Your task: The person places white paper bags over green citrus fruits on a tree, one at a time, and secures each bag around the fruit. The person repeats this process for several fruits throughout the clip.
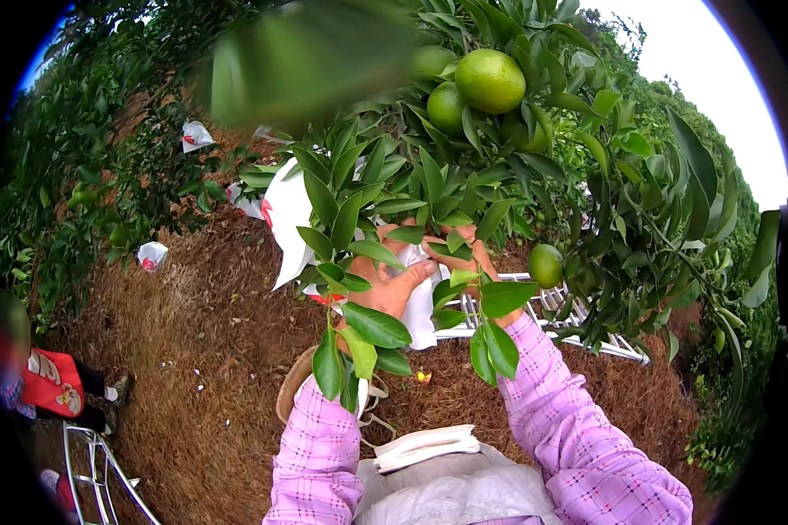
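Both hands are raised among the leafy twigs of a citrus tree, close together at the picture's middle. My left hand [386,287] grips the upper part of a white paper bag [420,312], its thumb pointing right. My right hand [469,259] is at the bag's top from the other side, its fingers bent and partly behind leaves; what they pinch is hidden. Another white sheet or bag with a red mark [291,220] hangs just left of the hands. Green citrus fruits [490,81] hang above, and a single green fruit [546,266] hangs to the right.
A stack of white paper bags [427,447] sits at my waist. A white metal ladder [565,315] stands behind the branches at right, another ladder [98,469] at lower left near a person [52,384]. White bags [152,256] hang on the left tree. Dry grass covers the ground.
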The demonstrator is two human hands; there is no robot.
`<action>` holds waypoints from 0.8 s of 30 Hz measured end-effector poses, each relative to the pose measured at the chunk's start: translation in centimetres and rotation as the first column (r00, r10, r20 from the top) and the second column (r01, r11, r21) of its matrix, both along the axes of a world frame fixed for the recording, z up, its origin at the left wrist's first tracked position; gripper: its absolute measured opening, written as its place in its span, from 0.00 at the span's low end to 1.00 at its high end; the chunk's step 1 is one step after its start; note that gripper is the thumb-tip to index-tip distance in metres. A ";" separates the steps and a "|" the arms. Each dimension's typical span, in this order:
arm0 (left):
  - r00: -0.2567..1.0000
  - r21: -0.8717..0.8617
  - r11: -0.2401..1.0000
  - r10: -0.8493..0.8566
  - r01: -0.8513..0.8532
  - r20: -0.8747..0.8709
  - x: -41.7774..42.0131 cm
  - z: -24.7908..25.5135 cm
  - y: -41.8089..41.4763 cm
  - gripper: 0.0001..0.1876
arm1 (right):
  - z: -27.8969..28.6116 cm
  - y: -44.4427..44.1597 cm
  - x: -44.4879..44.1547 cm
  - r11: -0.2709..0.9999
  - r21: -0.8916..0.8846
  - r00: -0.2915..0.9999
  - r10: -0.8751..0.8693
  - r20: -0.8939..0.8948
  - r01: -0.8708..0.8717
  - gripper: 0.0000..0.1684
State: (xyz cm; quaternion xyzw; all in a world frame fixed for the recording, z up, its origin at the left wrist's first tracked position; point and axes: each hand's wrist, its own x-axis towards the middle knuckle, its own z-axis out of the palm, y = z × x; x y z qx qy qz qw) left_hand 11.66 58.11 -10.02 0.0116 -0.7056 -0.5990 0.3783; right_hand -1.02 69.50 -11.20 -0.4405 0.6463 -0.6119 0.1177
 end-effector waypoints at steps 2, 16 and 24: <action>1.000 -0.049 0.999 0.024 -0.025 -0.018 0.4 0.2 0.2 0.15 | -1.2 -0.4 -0.8 1.000 -0.023 0.995 0.005 -0.101 -0.007 0.20; 0.958 -0.286 0.917 0.240 -0.277 -0.156 -2.4 -3.7 -2.1 0.06 | -3.9 -3.3 2.9 0.890 -0.453 0.944 0.097 0.316 0.060 0.17; 0.915 0.810 0.475 -0.365 0.344 -0.175 -4.5 -7.3 -1.9 0.10 | -7.2 -1.0 1.0 0.972 -0.234 0.798 0.163 0.581 -0.028 0.31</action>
